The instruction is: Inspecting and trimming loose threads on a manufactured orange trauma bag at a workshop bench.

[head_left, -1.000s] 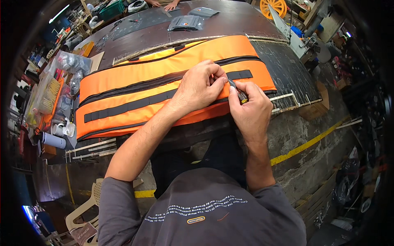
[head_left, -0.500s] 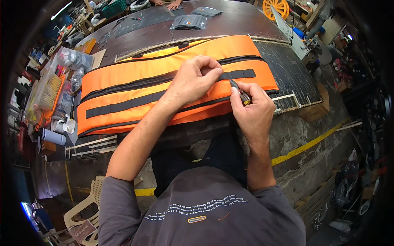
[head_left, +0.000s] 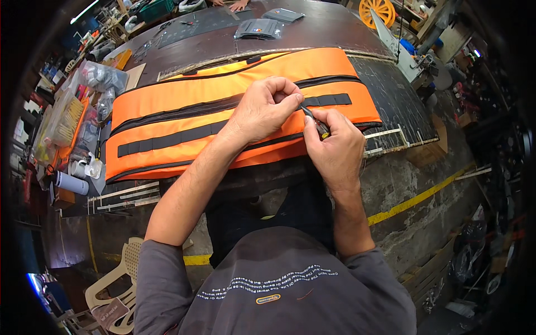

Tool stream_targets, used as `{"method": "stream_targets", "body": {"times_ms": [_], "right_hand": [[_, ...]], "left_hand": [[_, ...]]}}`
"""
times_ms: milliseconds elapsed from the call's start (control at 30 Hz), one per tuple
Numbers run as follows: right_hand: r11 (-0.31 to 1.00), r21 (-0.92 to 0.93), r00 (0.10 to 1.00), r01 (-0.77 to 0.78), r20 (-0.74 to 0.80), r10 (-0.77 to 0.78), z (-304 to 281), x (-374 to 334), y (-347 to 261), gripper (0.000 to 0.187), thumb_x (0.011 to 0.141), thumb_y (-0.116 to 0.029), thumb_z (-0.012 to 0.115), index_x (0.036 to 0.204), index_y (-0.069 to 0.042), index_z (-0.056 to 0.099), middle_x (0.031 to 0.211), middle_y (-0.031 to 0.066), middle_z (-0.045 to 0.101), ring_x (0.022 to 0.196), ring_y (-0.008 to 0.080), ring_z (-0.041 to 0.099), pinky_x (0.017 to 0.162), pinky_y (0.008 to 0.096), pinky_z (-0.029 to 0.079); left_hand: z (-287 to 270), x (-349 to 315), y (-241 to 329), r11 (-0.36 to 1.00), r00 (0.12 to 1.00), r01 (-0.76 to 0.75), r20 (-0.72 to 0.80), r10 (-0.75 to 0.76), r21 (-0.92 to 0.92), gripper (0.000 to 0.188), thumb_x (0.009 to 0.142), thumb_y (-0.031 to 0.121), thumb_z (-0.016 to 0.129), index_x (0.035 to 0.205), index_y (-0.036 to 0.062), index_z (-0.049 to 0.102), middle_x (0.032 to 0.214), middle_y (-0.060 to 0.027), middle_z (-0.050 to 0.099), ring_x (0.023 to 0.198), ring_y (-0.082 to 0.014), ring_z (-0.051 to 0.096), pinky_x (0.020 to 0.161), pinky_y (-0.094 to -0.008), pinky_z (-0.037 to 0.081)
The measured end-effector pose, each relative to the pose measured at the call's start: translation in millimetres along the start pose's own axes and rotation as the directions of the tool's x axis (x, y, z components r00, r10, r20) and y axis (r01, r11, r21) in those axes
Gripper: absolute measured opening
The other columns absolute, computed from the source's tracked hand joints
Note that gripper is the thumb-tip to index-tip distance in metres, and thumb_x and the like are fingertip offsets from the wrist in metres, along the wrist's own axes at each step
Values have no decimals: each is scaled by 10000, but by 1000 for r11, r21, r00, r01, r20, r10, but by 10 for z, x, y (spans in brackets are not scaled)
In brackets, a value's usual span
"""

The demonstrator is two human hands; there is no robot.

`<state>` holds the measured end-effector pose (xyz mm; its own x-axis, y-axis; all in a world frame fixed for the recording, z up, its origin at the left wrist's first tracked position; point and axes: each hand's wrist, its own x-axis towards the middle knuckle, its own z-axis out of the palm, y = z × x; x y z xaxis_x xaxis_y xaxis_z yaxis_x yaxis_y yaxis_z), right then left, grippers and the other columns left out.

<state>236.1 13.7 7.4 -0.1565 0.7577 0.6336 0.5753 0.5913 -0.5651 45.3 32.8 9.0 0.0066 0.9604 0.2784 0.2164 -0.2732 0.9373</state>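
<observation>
Over on the left, a white cylindrical container (head_left: 71,183) sits near the worktop's edge. Then the centrepiece: a long, bag-like orange fabric piece (head_left: 223,86) with black trim, lying across the near side of the dark worktop (head_left: 385,84). Its black zip (head_left: 184,113) and flat black webbing strip (head_left: 173,138) look already in place; the work centres toward the strip's right end, and how much remains there, I can't tell. Here's the left hand (head_left: 268,109), forearm slanting in from near left, thumb and forefinger pinched over the strip, anything between them hidden. Just right, a small dark hand tool (head_left: 307,112) with yellow on it points far left, gripped by the right hand (head_left: 335,145), fingers curled, forearm nearly straight up from the near side.
</observation>
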Motion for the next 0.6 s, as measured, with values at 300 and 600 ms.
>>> {"method": "stream_targets", "body": {"times_ms": [300, 600], "right_hand": [[996, 5, 995, 91, -44, -91, 43, -38, 97, 106, 928, -122, 791, 975, -43, 738, 891, 139, 766, 784, 360, 755, 681, 442, 594], [987, 64, 971, -147, -179, 157, -293, -42, 455, 312, 1076, -246, 721, 1301, -33, 683, 1109, 138, 743, 994, 227, 712, 880, 371, 576]], "left_hand": [[-8, -1, 17, 1000, 1000, 23, 9, -23, 21, 214, 1033, 219, 722, 1040, 5, 730, 864, 39, 646, 774, -41, 550, 699, -245, 472], [-1077, -502, 163, 868, 710, -457, -668, 222, -197, 230, 1122, 207, 577, 1004, 38, 680, 976, -54, 651, 896, -153, 655, 874, -332, 545]]}}
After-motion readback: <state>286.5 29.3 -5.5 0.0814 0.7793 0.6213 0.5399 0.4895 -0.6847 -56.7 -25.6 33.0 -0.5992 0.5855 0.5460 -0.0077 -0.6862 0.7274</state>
